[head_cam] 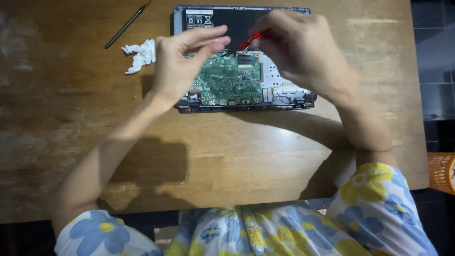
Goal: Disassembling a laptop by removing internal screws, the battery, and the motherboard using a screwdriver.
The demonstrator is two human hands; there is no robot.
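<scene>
Your right hand (296, 50) grips a red tool (253, 38), tip on the green board (227, 78) inside the opened laptop (241, 61) at 12 o'clock on the table (237, 151). Left hand (182, 59) hovers, fingers loose, holding nothing. Keep tip steady, light pressure; brace w/ left at 9 o'clock.

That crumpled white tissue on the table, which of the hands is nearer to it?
The left. The left hand hovers just right of the crumpled white tissue, apart from it. The right hand is farther right, over the opened laptop, pinching a red tool.
</scene>
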